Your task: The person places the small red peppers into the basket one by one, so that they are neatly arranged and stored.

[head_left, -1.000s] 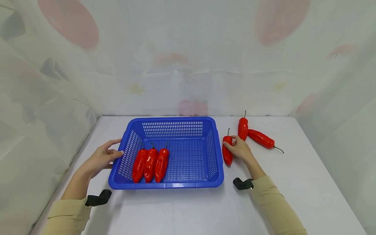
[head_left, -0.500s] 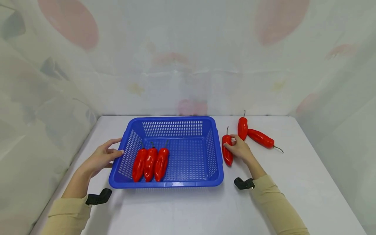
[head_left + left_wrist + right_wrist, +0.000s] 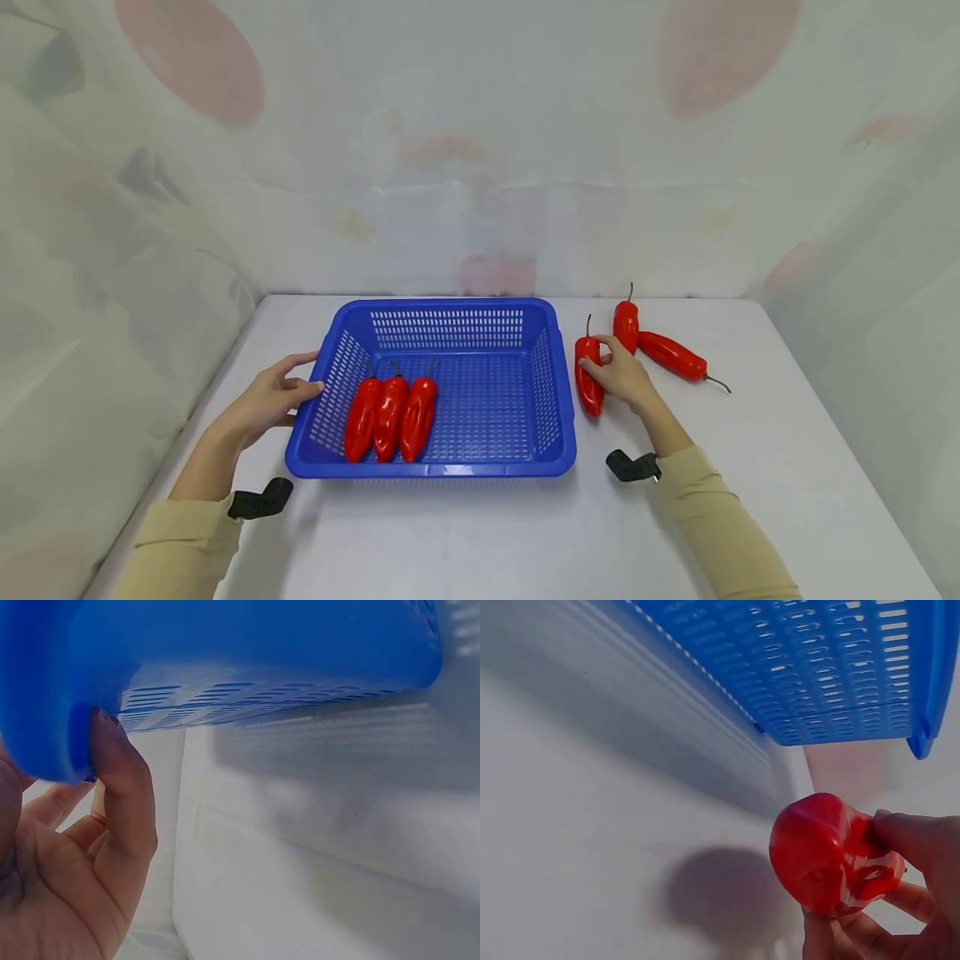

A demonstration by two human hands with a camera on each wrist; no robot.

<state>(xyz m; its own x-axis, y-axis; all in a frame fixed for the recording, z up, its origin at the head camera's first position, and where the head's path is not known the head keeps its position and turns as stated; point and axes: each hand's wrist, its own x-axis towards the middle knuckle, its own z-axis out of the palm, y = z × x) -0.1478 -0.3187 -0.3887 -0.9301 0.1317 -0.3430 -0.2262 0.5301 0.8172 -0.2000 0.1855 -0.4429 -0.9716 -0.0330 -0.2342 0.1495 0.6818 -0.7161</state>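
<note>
A blue slotted plastic basket [image 3: 431,471] stands on the white table, with three red chili peppers [image 3: 391,417] lying side by side in its left part, stems toward the back. At its left rim my left hand [image 3: 273,400] grips the edge; in the left wrist view a finger [image 3: 124,787] curls under the rim. Just outside the basket's right wall, my right hand [image 3: 626,375] pinches another red chili pepper [image 3: 591,398] between thumb and fingers. The right wrist view has that pepper [image 3: 817,855] apart from its shadow, raised above the table.
Two more red chili peppers lie behind the right hand, one pointing back [image 3: 626,323] and one slanting right [image 3: 672,356]. Patterned pale sheeting [image 3: 480,208] encloses the table's back and sides. The bare table [image 3: 780,467] extends to the right.
The right hand has raised its chili pepper slightly and moved it a little toward the back. The left hand keeps its grip on the rim. The whole view shifted slightly.
</note>
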